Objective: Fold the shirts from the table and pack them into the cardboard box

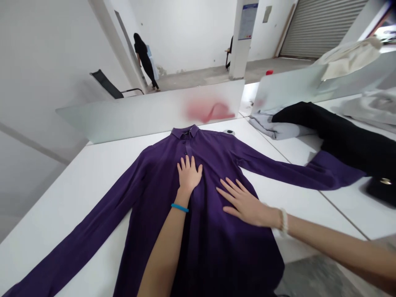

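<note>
A purple long-sleeved shirt (161, 173) lies front up on the white table (93, 165), its collar toward the far edge and both sleeves spread out sideways. My left hand (189, 175), with a blue band at the wrist, rests flat on the button placket below the collar, fingers spread. Flat on the right side of the shirt's chest is my right hand (243, 202), fingers apart, a white beaded bracelet on its wrist. Neither hand grips the fabric. The shirt's lower end runs out of the picture, and my left forearm covers part of its front.
A frosted divider (139, 113) borders the table's far side. To the right lie a black garment (340, 132), touching the right cuff area, and grey folded cloth (278, 128). A dark pouch (382, 189) sits at the right edge. Beyond the divider are a person (144, 60) and a chair (107, 83).
</note>
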{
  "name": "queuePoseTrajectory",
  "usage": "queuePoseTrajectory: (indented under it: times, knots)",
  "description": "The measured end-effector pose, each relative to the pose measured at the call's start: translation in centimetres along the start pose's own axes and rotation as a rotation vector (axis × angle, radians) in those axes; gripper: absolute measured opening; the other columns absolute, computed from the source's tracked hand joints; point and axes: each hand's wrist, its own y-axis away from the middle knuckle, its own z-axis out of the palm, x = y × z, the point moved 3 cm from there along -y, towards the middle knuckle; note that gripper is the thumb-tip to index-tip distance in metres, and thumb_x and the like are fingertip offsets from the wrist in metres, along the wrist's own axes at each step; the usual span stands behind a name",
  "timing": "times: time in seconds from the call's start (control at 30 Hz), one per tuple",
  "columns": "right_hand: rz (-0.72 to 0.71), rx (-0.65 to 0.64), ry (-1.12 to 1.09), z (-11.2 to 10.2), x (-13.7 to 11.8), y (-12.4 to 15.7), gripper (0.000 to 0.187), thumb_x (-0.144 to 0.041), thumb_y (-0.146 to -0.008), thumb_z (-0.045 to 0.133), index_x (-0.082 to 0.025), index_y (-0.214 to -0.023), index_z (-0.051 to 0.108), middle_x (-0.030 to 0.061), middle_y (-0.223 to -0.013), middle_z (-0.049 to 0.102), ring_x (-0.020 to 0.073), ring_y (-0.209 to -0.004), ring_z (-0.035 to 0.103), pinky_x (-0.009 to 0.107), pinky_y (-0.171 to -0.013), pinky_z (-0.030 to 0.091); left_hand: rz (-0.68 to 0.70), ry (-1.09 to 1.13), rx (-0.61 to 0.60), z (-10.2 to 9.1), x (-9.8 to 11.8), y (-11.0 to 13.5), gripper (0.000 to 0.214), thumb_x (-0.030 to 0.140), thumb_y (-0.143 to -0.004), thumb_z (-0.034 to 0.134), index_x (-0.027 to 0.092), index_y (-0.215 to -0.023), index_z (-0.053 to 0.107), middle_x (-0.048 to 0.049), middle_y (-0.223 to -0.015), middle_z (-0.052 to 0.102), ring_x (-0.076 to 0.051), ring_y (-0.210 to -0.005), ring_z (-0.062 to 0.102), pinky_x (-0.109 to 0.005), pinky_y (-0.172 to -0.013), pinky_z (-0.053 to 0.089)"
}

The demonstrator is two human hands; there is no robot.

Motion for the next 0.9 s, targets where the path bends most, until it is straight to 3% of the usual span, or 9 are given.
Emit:
queuePoseTrajectory:
  times: [0.07, 0.13, 0.4, 0.57, 0.73, 0.9]
  knots:
    - [0.066, 0.016, 0.04, -0.7, -0.2, 3.6, 0.058, -0.049, -0.095, 0.037, -0.029, -0.148, 0.028, 0.0067, -0.154, 0.026, 0.0283, -0.142, 0.019, 0.054, -0.112, 0.028, 0.011, 0.0, 0.001, 0.0, -0.1, -0.1, 0.064, 0.048, -0.093, 0.029, 0.008, -0.143, 0.036, -0.0193, -0.15, 0.032, -0.038, -0.14, 0.023, -0.056, -0.111, 0.021]
    - [0.123, 0.026, 0.067, -1.3, 0.3, 5.2, 0.057, -0.049, -0.095, 0.036, -0.028, -0.148, 0.03, 0.0065, -0.153, 0.028, 0.0286, -0.142, 0.021, 0.053, -0.111, 0.03, 0.023, -0.002, 0.007, 0.0, -0.2, -0.1, 0.064, 0.049, -0.093, 0.031, 0.01, -0.143, 0.037, -0.0176, -0.15, 0.032, -0.038, -0.14, 0.023, -0.055, -0.111, 0.021]
    - [0.148, 0.023, 0.08, -1.8, 0.9, 4.5, 0.059, -0.054, -0.095, 0.033, -0.025, -0.145, 0.036, 0.0075, -0.152, 0.031, 0.0297, -0.141, 0.024, 0.051, -0.111, 0.029, 0.039, -0.008, 0.102, -0.6, 0.2, 1.0, 0.059, 0.042, -0.093, 0.035, 0.003, -0.137, 0.044, -0.021, -0.148, 0.035, -0.036, -0.139, 0.027, -0.051, -0.11, 0.027]
    - [0.144, 0.02, 0.021, -2.0, 1.1, 4.6, 0.056, -0.053, -0.094, 0.037, -0.027, -0.144, 0.039, 0.0055, -0.151, 0.033, 0.0277, -0.141, 0.024, 0.05, -0.112, 0.028, 0.049, -0.001, 0.128, -1.3, 0.4, 3.0, 0.051, 0.031, -0.094, 0.03, 0.002, -0.132, 0.049, -0.021, -0.147, 0.037, -0.035, -0.138, 0.029, -0.051, -0.111, 0.024]
    - [0.221, 0.145, -0.184, -2.9, 2.3, 4.8, 0.049, -0.048, -0.093, 0.04, -0.026, -0.135, 0.052, 0.0065, -0.139, 0.051, 0.0249, -0.13, 0.045, 0.046, -0.108, 0.036, 0.07, 0.007, 0.071, -2.7, 0.2, 9.0, 0.052, 0.032, -0.095, 0.031, 0.002, -0.135, 0.047, -0.0227, -0.145, 0.039, -0.037, -0.138, 0.029, -0.053, -0.109, 0.027]
    - [0.436, 0.397, -0.156, -4.6, 8.4, 9.2, 0.046, -0.043, -0.092, 0.038, -0.016, -0.123, 0.061, 0.0151, -0.129, 0.058, 0.0296, -0.123, 0.051, 0.049, -0.103, 0.04, 0.132, 0.064, -0.008, -4.0, 0.8, 20.2, 0.057, 0.043, -0.094, 0.033, 0.01, -0.139, 0.043, -0.0142, -0.146, 0.041, -0.032, -0.138, 0.03, -0.052, -0.111, 0.028]
